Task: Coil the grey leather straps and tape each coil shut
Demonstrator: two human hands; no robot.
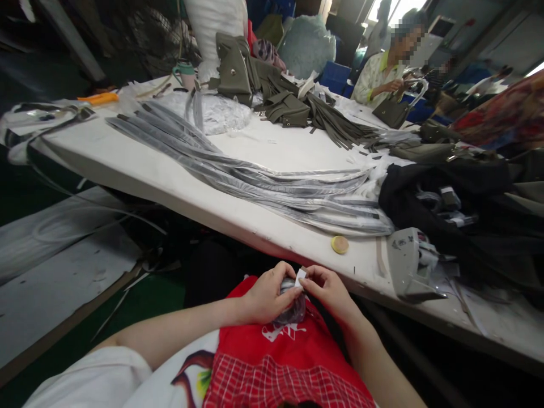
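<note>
Over my lap, my left hand [268,293] is closed around a coiled, plastic-wrapped strap [294,311], grey and shiny. My right hand [326,288] pinches a small white tag [300,277] between thumb and fingers, right against the coil. The tips of both hands nearly meet there, and the left thumb lies just below the tag. Part of the coil is hidden behind my left fingers. Below it spreads a red apron [280,357] with a checked part.
Long film-wrapped straps [255,178] lie along the white table [140,175]. A yellow tape roll [339,244] and a tape dispenser [408,263] are near its front edge. Olive bags [233,71] stand farther back. A co-worker [382,76] handles a bag [393,113] across the table.
</note>
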